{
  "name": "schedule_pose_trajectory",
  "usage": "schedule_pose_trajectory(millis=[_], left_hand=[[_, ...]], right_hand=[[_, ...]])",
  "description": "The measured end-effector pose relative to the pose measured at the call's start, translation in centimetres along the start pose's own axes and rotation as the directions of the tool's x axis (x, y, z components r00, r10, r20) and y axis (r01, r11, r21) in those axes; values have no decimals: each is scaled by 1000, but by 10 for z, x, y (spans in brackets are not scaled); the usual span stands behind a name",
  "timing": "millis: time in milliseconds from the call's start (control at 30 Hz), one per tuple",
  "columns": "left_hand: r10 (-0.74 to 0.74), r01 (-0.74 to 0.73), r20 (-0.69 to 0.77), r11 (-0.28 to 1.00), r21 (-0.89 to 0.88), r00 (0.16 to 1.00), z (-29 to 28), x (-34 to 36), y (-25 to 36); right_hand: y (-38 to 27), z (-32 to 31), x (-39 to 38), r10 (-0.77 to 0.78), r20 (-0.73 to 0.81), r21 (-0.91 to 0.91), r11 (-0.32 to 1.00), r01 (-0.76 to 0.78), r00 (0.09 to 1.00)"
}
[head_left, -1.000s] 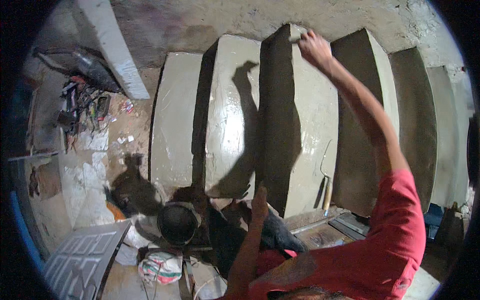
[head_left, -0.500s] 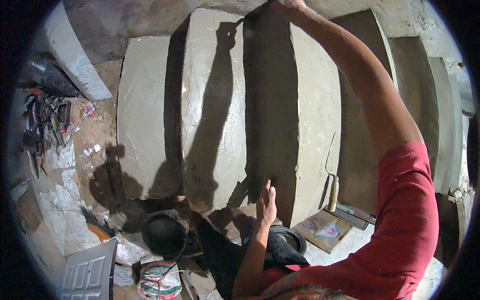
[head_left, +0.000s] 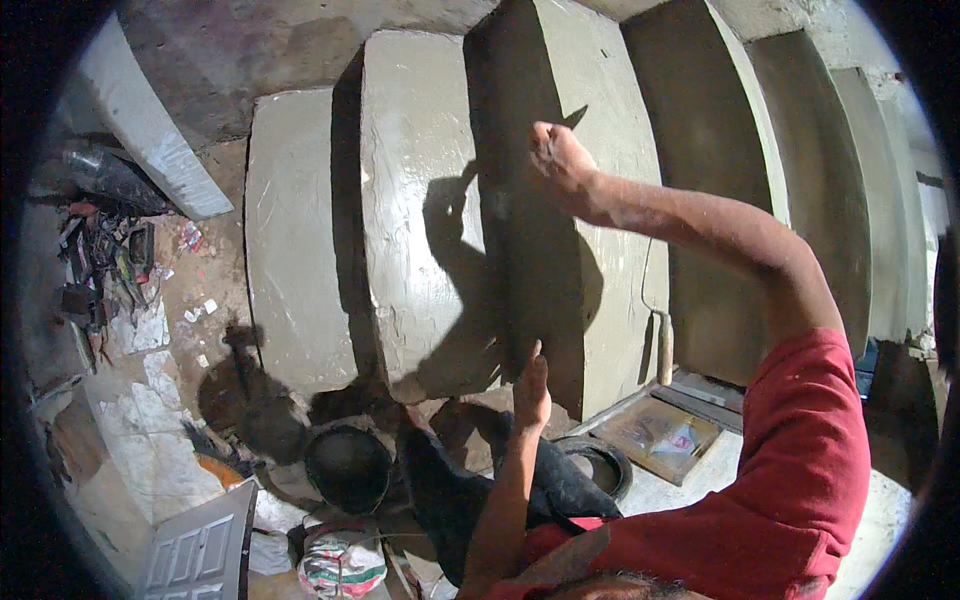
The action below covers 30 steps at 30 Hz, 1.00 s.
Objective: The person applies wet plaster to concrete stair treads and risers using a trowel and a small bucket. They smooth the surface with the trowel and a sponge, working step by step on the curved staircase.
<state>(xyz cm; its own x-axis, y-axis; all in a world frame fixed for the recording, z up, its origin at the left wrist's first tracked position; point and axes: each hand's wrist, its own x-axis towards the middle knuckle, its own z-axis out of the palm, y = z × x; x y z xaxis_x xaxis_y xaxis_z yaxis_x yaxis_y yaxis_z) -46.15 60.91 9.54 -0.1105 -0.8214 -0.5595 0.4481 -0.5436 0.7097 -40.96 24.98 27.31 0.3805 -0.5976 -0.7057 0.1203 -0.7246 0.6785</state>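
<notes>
My right hand [head_left: 563, 163] is raised over the grey cement-coated stairs, fingers curled closed. A dark pointed piece [head_left: 576, 116] shows just beyond its knuckles; what it belongs to is hidden by the hand. Lower down, my left hand [head_left: 533, 393] is in front of the near end of a dark step face [head_left: 540, 300], fingers stretched out and nothing seen in them. I cannot tell whether it touches the cement. On the lit step surface [head_left: 620, 300] to the right lies a trowel [head_left: 665, 348] with a pale handle and a thin metal neck.
Other cement steps [head_left: 300, 240] lie left and right. Below the stairs are a black bucket [head_left: 347, 468], a tyre-like black ring [head_left: 607, 465], a framed panel [head_left: 660, 438] and a printed sack [head_left: 340, 560]. Jumbled tools [head_left: 105, 260] and a leaning board [head_left: 155, 120] are at far left.
My right hand has come down and nearer from the top of the stairs, its elbow now bent. The left hand stays low beside the step, and the whole view has shifted slightly.
</notes>
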Motion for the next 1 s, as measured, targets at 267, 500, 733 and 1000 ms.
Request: schedule_pose_trajectory(millis=[267, 500, 733, 1000], left_hand=[[-40, 36, -56, 998, -57, 998, -12, -16, -25], [324, -283, -151, 928, 242, 934, -29, -27, -90], [127, -197, -200, 903, -382, 971, -29, -60, -85], [48, -199, -297, 842, -501, 954, -89, -80, -70]], right_hand=[[-98, -31, -93, -55, 26, -43, 998, 56, 998], [-172, -46, -168, -149, -29, 151, 977, 151, 988], [-220, -55, -230, -258, -159, 171, 943, 284, 953], [-200, -82, -245, -34, -311, 684, 686, 249, 950]])
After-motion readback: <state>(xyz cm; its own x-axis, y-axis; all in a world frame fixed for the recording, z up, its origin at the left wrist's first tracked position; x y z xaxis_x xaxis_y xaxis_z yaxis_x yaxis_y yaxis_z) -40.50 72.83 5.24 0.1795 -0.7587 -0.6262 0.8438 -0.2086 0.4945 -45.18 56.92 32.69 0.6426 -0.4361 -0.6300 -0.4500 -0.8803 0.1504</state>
